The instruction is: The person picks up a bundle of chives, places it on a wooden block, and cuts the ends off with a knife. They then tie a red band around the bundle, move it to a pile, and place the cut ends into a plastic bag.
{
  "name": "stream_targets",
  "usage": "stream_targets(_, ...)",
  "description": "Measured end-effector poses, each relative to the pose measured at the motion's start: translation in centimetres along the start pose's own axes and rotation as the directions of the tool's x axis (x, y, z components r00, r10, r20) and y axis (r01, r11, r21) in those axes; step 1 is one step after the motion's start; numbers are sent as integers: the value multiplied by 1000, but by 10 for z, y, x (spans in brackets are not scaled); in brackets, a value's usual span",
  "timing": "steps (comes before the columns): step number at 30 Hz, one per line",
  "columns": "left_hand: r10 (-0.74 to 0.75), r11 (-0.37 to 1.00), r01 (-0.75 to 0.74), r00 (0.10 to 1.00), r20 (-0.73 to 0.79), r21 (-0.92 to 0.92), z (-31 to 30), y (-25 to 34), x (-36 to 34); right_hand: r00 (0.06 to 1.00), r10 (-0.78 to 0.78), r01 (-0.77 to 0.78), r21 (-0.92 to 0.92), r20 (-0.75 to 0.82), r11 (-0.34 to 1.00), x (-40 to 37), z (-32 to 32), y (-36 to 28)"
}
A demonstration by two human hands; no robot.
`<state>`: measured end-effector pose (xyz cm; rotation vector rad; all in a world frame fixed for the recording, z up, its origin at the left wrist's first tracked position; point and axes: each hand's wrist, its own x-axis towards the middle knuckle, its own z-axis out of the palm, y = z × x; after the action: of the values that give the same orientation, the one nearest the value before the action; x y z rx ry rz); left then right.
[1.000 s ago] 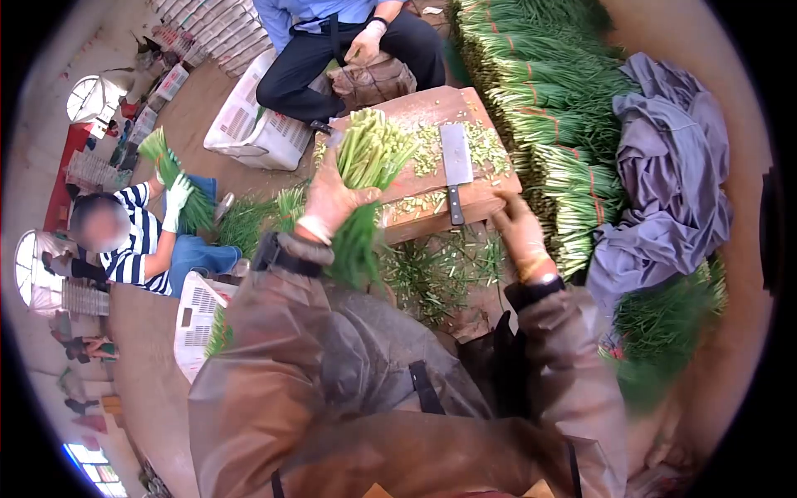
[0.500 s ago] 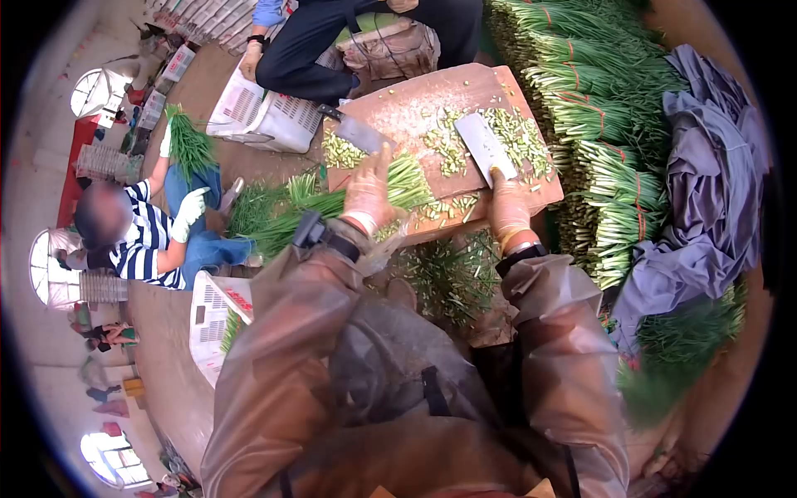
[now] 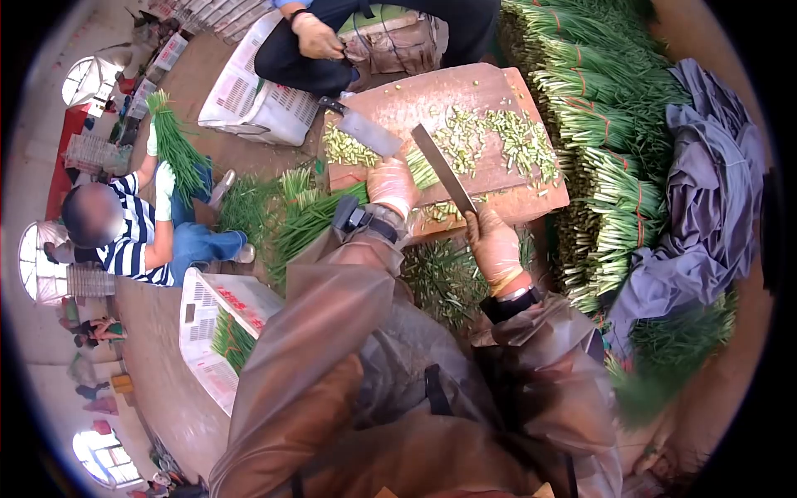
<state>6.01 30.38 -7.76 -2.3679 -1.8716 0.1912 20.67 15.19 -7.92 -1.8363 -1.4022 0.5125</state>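
My left hand (image 3: 392, 184), in a thin glove, is closed over a bunch of long green stalks (image 3: 320, 217) lying across the near left of the wooden chopping board (image 3: 390, 108). Pale cut ends (image 3: 422, 168) stick out to the right of its fingers. My right hand (image 3: 496, 247), also gloved, grips a cleaver (image 3: 440, 166) by the handle, blade slanted up and left, beside those ends. A second cleaver (image 3: 365, 130) lies flat on the board, its tip close to my left fingers. Chopped stalk pieces (image 3: 523, 143) are scattered over the board.
Rubber-banded bundles of green stalks (image 3: 610, 149) are stacked at right, beside a purple-grey cloth (image 3: 714, 158). A person (image 3: 141, 224) at left holds a bunch (image 3: 178, 145). Another person's gloved hand (image 3: 317, 36) is beyond the board. White crates (image 3: 274, 112) stand nearby; trimmings (image 3: 448, 278) lie below.
My right hand has lifted the cleaver off the board and brought it left and nearer, turning the blade. My left hand has gone from spread fingers to closed over the bunch.
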Motion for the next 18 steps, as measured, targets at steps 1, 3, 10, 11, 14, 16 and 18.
stream_targets(1, -3, 1000, 3, 1000, 22, -5, 3, 0, 1, 1000, -1, 1, -2, 2, 1000, 2, 4, -2)
stream_targets(3, 10, 1000, -10, 1000, 4, -23, 1, 0, -2, 990, 56, -33, -176, 129, 984, 8, 13, -4)
stream_targets(10, 85, 994, -89, 994, -68, -62, -1, 1, -5, 954, 205, -149, -247, 219, 957, 6, 4, -22)
stream_targets(11, 115, 987, -123, 990, -86, -102, -4, 3, -8, 959, 202, -151, -245, 200, 958, 3, 0, -23)
stream_targets(14, 105, 985, -110, 993, -46, -132, -1, 7, -1, 973, 174, -131, -262, 148, 956, 2, 1, -18)
stream_targets(16, 129, 968, -88, 978, 165, -234, -18, 2, 4, 961, 209, -152, -284, 180, 947, 14, 6, -25)
stream_targets(18, 128, 977, -103, 983, 128, -187, -16, 1, 10, 930, 272, -187, -321, 245, 928, 31, 18, -26)
